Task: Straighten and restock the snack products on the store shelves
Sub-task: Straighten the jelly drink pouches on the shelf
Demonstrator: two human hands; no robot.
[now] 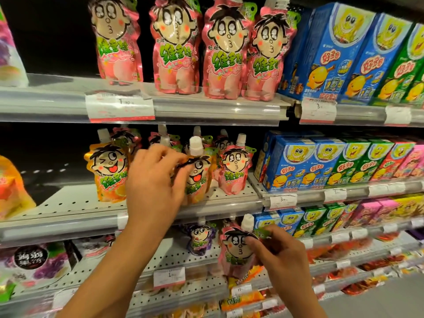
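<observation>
Store shelving in stacked tiers, perforated decks, price tags on the front rails. To the right, rows of blue, green and pink cartoon snack boxes. On the top tier, four pink peach jelly pouches upright in a row. On the middle tier, an orange jelly pouch at left and a pink pouch at right. Between them, left hand with fingers curled round the upper edge of a second orange pouch standing near the shelf front. Lower right, in front of the third tier, right hand gripping a pink white-capped pouch, held off the shelf. Behind it, a small purple grape pouch.
</observation>
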